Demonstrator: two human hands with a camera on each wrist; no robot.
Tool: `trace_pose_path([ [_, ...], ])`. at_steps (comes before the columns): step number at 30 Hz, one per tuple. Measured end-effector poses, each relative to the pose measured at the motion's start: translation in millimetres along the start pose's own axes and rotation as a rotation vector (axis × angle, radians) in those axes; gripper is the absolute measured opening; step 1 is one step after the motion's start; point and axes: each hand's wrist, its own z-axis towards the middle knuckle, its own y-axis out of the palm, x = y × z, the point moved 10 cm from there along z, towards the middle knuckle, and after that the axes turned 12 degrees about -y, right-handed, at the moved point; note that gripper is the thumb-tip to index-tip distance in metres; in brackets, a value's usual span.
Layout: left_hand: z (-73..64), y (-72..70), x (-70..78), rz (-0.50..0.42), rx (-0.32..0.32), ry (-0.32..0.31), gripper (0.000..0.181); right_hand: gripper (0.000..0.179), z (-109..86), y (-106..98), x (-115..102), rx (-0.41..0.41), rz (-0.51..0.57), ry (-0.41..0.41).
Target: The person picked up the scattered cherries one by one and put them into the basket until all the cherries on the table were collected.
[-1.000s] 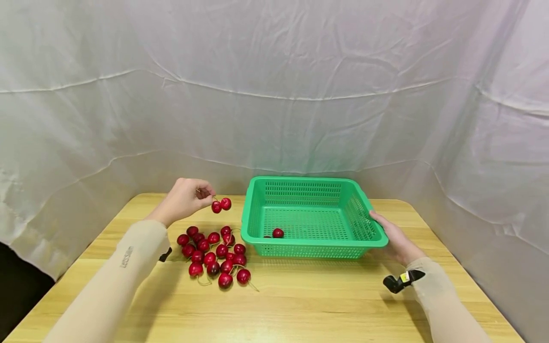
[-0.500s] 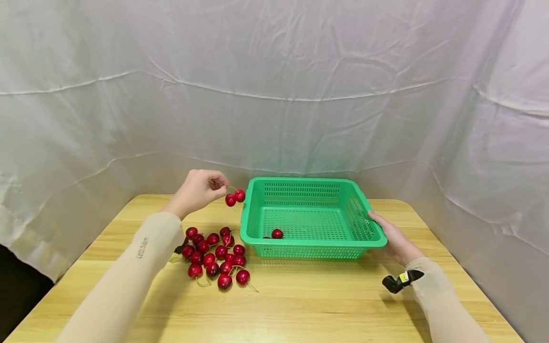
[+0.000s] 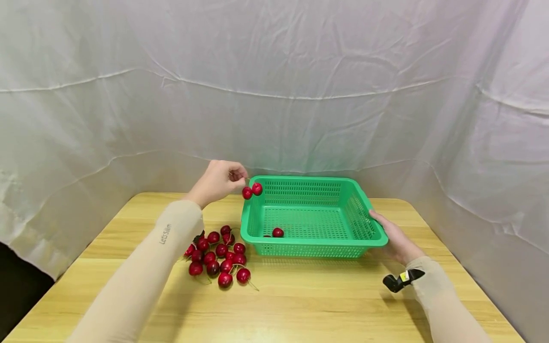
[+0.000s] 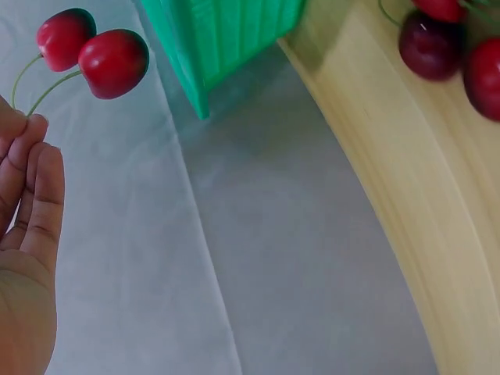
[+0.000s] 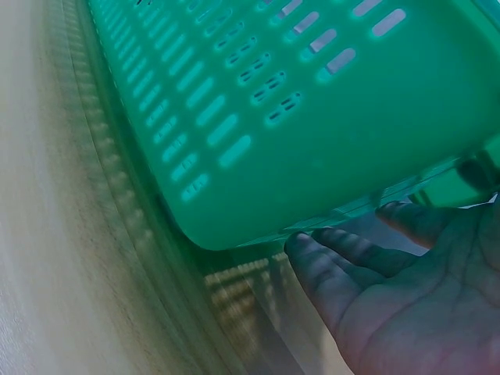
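Observation:
My left hand point(image 3: 223, 180) pinches the thin stems of two red cherries point(image 4: 114, 64) between thumb and fingertips. The pair hangs at the left rim of the green plastic basket point(image 3: 309, 242), above the table. My right hand point(image 3: 396, 238) holds the basket's right side, thumb at the rim. In the right wrist view its fingers point(image 5: 316, 269) lie against the outside of the perforated wall. Inside the basket, near the front left corner, lies a cherry point(image 3: 278, 232) with part of another beside it.
Several loose cherries point(image 3: 221, 250), some with stems, lie on the wooden table point(image 3: 296, 305) left of the basket. My left forearm covers part of that pile. Pale cloth point(image 3: 274, 119) hangs behind and at both sides.
My left hand has moved right and a little away from me, carrying the two cherries from above the pile to the basket's left rim. The right hand and basket stay in place.

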Motion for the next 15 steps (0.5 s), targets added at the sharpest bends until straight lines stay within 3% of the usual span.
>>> trace_pose_path([
  [8, 10.0, 33.2, 13.2, 0.046, -0.069, 0.025, 0.011, 0.08, 0.0, -0.3, 0.4, -0.004, -0.013, -0.012],
  [15, 10.6, 55.8, 16.9, 0.103, -0.126, 0.021, 0.01, 0.078, 0.0, 2.1, -1.5, -0.018, 0.005, -0.028],
])
